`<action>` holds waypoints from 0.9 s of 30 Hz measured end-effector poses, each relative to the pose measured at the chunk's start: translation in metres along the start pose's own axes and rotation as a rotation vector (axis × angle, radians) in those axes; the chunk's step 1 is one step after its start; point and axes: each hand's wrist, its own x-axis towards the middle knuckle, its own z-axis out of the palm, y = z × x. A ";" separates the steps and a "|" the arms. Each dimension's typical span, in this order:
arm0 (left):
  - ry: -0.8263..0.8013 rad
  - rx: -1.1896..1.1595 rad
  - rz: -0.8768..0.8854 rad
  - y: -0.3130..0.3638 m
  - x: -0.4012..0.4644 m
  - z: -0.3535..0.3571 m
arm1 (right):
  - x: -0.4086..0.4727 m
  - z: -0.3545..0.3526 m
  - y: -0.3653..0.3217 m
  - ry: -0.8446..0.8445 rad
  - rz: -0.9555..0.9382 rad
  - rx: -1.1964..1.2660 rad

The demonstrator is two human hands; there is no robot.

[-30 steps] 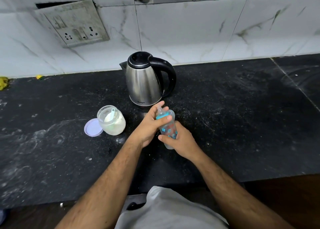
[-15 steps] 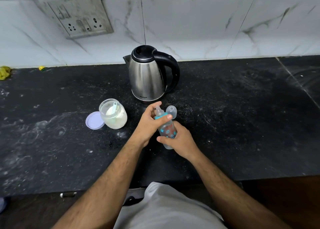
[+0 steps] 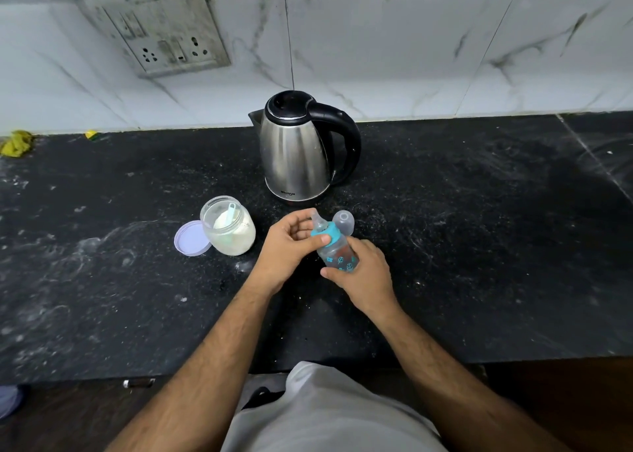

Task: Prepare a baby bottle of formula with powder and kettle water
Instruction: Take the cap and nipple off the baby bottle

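A small clear baby bottle [image 3: 337,255] with teal leaf prints is tilted over the black counter [image 3: 479,246]. My right hand [image 3: 363,278] grips its body from below. My left hand [image 3: 289,246] pinches its teal collar [image 3: 327,235], under the clear teat. Just behind the bottle, the clear dome cap [image 3: 343,221] stands on the counter. An open jar of white formula powder [image 3: 228,227] with a scoop inside stands to the left, its lilac lid [image 3: 191,242] lying beside it. The steel kettle [image 3: 298,150] with a black handle stands behind, lid closed.
A tiled wall with a socket plate [image 3: 161,30] rises behind the counter. Yellow scraps [image 3: 15,143] lie at the far left by the wall. White powder dusts the counter's left part. The counter's front edge runs close to my body.
The view has shifted slightly; my hands keep the same hold on the bottle. My left fingers have turned a little around the teal collar. The dome cap now shows clearly behind the bottle.
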 end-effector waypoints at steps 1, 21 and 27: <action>0.010 0.014 0.009 0.000 0.000 0.001 | 0.000 0.000 -0.001 0.004 -0.005 -0.009; 0.181 0.742 0.028 -0.040 0.053 -0.007 | -0.003 -0.017 0.014 0.029 0.120 0.104; 0.121 0.965 0.045 -0.049 0.070 0.001 | -0.006 -0.020 0.015 0.002 0.115 0.113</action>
